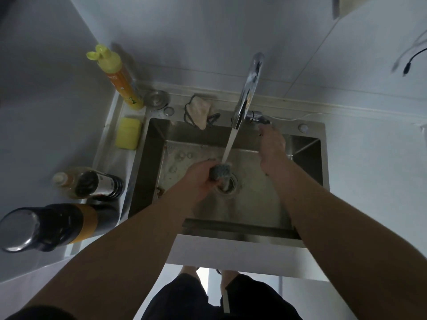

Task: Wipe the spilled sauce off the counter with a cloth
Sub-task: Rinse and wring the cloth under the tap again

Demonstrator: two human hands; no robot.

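My left hand (200, 179) grips a bunched grey-blue cloth (222, 173) over the drain of the steel sink (147, 162). Water runs from the chrome faucet (248, 88) straight onto the cloth. My right hand (272, 147) reaches up to the faucet handle (260, 118) at the sink's back rim, fingertips on it; how the fingers lie there is hard to make out. No sauce spill shows on the white counter (369, 169).
On the left rim lie a yellow sponge (128, 133) and a yellow-capped bottle (117, 77). Dark bottles (92, 182) and a large dark bottle (44, 227) stand on the left counter. A crumpled rag (200, 110) sits behind the sink.
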